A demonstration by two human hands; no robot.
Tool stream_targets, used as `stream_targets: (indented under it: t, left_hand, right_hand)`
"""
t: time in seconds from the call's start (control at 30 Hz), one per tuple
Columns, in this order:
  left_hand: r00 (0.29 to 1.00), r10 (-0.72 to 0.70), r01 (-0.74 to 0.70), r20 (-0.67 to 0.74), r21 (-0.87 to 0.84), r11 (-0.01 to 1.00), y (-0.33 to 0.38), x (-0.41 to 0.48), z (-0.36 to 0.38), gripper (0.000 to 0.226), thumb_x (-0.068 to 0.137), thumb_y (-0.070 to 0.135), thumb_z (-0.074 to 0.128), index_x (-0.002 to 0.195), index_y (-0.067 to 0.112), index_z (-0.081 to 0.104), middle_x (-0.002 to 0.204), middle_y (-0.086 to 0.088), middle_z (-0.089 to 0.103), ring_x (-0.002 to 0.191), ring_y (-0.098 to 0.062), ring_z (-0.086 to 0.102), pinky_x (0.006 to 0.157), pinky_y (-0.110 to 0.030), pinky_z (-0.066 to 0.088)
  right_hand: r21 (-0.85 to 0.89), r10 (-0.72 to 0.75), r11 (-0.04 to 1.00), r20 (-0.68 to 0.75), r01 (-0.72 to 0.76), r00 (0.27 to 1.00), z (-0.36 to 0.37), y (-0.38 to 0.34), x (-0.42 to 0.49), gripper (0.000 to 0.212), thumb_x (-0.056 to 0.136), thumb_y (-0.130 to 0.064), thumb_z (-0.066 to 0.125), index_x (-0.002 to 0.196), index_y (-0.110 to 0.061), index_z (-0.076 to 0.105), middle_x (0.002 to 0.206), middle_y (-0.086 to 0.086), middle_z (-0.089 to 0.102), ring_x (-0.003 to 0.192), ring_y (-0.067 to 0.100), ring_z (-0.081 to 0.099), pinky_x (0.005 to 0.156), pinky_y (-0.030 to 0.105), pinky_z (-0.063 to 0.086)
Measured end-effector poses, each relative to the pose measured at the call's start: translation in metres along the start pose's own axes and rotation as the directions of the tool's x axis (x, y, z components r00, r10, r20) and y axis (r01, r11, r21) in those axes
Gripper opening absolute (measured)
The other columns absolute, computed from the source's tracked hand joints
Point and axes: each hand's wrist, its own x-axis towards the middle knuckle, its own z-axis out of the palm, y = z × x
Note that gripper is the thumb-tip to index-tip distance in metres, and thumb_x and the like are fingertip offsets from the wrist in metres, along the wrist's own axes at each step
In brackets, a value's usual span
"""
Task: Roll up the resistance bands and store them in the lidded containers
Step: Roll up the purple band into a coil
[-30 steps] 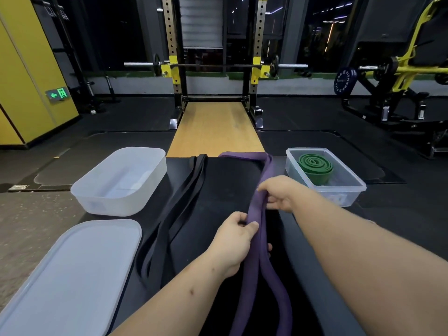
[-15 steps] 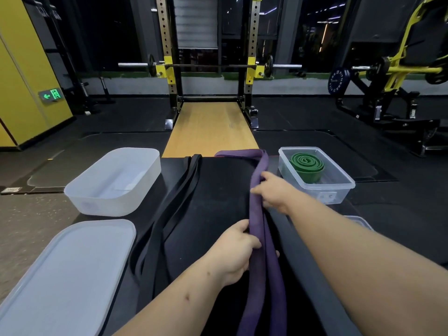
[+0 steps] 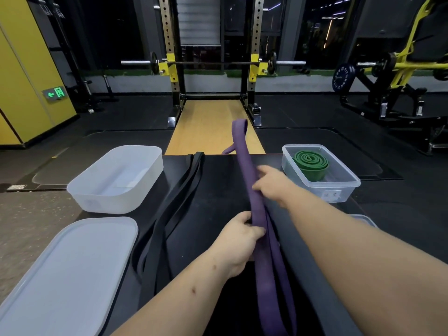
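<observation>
A long purple resistance band [image 3: 244, 166] runs down the middle of the black table [image 3: 213, 190], its far end lifted off the surface. My left hand [image 3: 238, 241] grips the band near me. My right hand [image 3: 272, 183] holds it farther along, fingers partly blurred. A black band [image 3: 167, 214] lies stretched out to the left. A rolled green band [image 3: 311, 163] sits in the clear container [image 3: 339, 190] at the right. An empty white container [image 3: 116, 187] stands at the left, its lid [image 3: 70, 270] in front of it.
A second lid's corner [image 3: 363, 218] shows behind my right forearm. Beyond the table stands a squat rack [image 3: 211, 66] with a barbell over a wooden platform. A yellow weight machine [image 3: 397, 73] is at the right, a yellow wall at the left.
The far end of the purple band has risen off the table and now stands up in the air. My right hand has slid a little farther along it.
</observation>
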Motion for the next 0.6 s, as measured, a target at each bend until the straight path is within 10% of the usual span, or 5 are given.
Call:
stream_targets:
  t: [0.1, 0.3, 0.6]
  left_hand:
    - [0.999, -0.016, 0.02, -0.045, 0.081, 0.997, -0.008, -0.004, -0.001, 0.027, 0.099, 0.003, 0.052, 0.12, 0.015, 0.064, 0.11, -0.011, 0.075, 0.099, -0.028, 0.074, 0.085, -0.052, 0.061]
    - [0.995, 0.007, 0.0, -0.103, 0.072, 0.997, -0.012, -0.013, 0.0, 0.026, 0.098, 0.004, 0.054, 0.116, 0.017, 0.067, 0.103, -0.005, 0.078, 0.097, -0.026, 0.075, 0.087, -0.055, 0.06]
    - [1.0, 0.017, -0.017, 0.005, 0.13, 0.991, -0.009, -0.052, 0.017, 0.025, 0.103, 0.005, 0.045, 0.119, 0.008, 0.064, 0.1, -0.014, 0.077, 0.092, -0.032, 0.076, 0.077, -0.049, 0.063]
  right_hand:
    - [-0.012, 0.155, 0.988, -0.033, -0.155, 0.987, 0.006, 0.047, -0.001, 0.08, 0.058, -0.016, 0.065, 0.137, -0.012, 0.057, 0.112, 0.019, 0.072, 0.102, 0.035, 0.072, 0.089, 0.052, 0.061]
    - [0.135, 0.122, 0.983, 0.018, -0.124, 0.992, 0.001, 0.027, -0.111, 0.042, 0.092, -0.009, 0.065, 0.132, -0.02, 0.056, 0.085, 0.012, 0.072, 0.067, 0.022, 0.065, 0.057, 0.034, 0.055]
    - [0.147, 0.154, 0.978, -0.017, -0.15, 0.988, -0.007, 0.051, -0.195, 0.042, 0.081, -0.031, 0.07, 0.122, -0.03, 0.067, 0.089, 0.0, 0.076, 0.082, 0.02, 0.072, 0.079, 0.044, 0.059]
